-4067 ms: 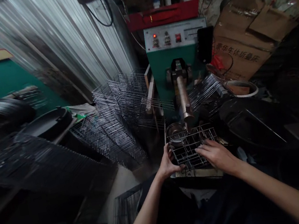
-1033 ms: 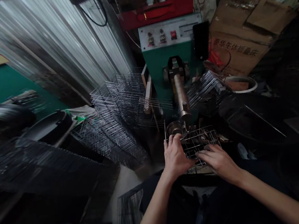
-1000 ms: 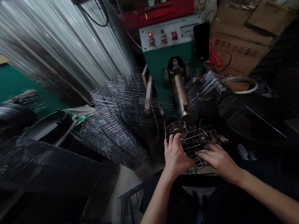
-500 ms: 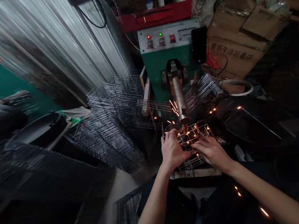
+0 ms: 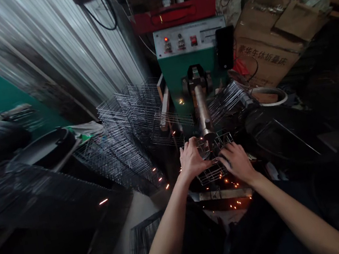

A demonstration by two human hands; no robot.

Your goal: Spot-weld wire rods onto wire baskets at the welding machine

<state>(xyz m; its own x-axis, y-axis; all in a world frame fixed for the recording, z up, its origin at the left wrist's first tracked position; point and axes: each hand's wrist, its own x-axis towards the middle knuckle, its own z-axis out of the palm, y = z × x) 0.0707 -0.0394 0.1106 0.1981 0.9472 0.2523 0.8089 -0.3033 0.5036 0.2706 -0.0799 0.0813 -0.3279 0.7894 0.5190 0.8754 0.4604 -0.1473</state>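
Note:
A small wire grid [image 5: 210, 176] lies under the round metal arm [image 5: 203, 108] of a green spot welder [image 5: 171, 71]. My left hand [image 5: 191, 160] grips the grid's left side, thumb pointing inward and fingers curled over the far wires. On the opposite side, my right hand [image 5: 236, 160] is closed on the grid, its thumb close to the left one. The arm's tip comes down between my two hands, near the far part of the grid. Orange sparks [image 5: 227, 182] scatter below my hands. My fingers hide part of the grid.
Stacked wire grids [image 5: 124, 130] stand to the left, beside a dark round pan [image 5: 45, 145]. Loose wire rods [image 5: 228, 99] lie right of the arm. A phone [image 5: 226, 48] hangs by the control panel [image 5: 187, 39]. Cardboard boxes [image 5: 264, 50] stand behind at right.
The grid and both hands have shifted slightly away from me. The sparks around the tip have mostly died down and flown outward and down. The green panel light has gone off.

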